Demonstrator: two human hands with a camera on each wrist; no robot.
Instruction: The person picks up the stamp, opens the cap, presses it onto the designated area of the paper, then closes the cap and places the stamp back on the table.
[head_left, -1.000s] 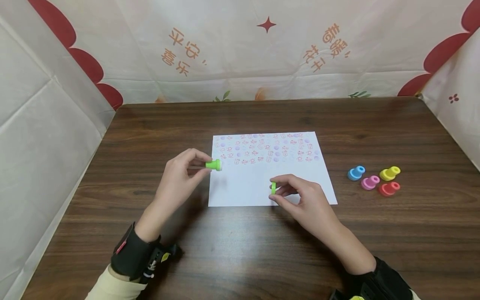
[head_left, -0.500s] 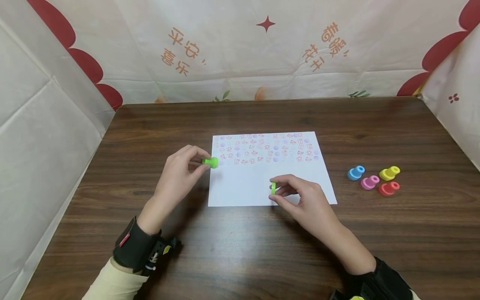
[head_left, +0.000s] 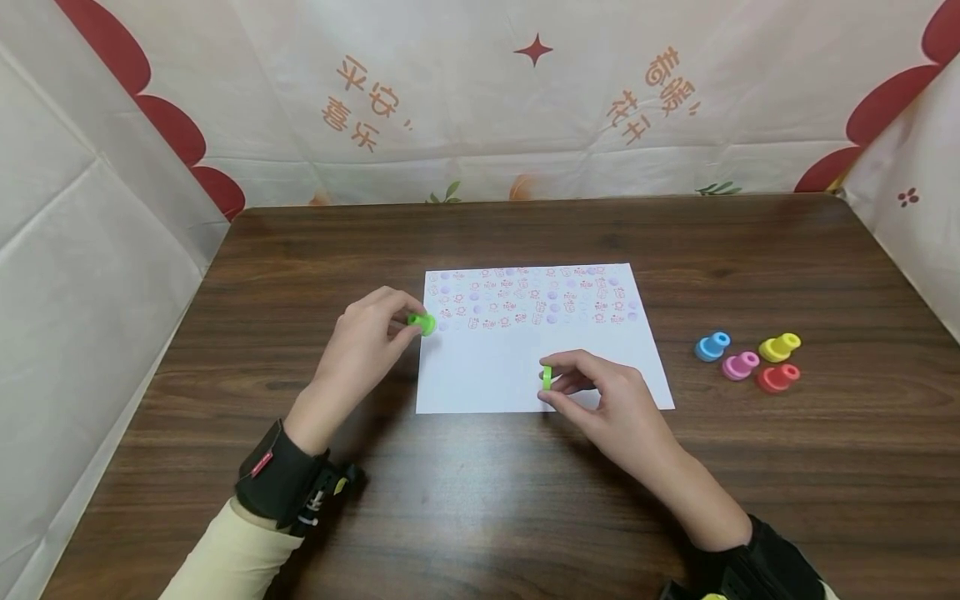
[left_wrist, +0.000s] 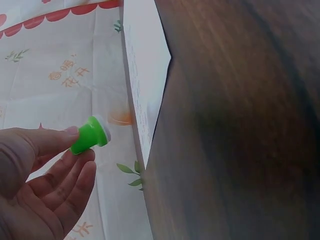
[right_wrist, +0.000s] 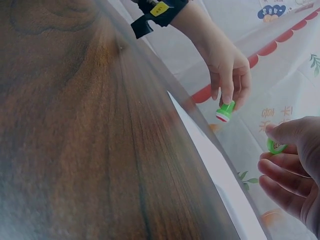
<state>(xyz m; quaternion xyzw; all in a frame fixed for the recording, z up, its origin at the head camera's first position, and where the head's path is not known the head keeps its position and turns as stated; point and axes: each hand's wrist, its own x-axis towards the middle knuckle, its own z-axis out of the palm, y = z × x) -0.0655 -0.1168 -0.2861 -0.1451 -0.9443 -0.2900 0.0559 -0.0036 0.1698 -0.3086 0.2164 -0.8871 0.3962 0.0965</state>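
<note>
My left hand (head_left: 367,337) pinches a small green stamp (left_wrist: 90,136) between thumb and fingers. It is over the left edge of a white sheet of paper (head_left: 480,375), near the lowest printed row. In the right wrist view the stamp's pinkish-red face tips downward, inside a white rim. My right hand (head_left: 611,400) holds a thin green cap (head_left: 547,377) on edge between thumb and fingertips, above the sheet's lower right part. Its round label shows in the right wrist view. Rows of small red and purple prints fill the upper part of the paper.
Right of the sheet, a blue stamp (head_left: 712,346), a pink stamp (head_left: 741,365), a yellow stamp (head_left: 780,347) and a red stamp (head_left: 778,378) stand grouped on the brown wooden table (head_left: 480,500). A printed white cloth (head_left: 480,100) hangs behind the table's far edge.
My left hand has shifted slightly left and away from me, and the stamp has turned from lying sideways to tipping its face downward. My right hand with the cap has stayed still.
</note>
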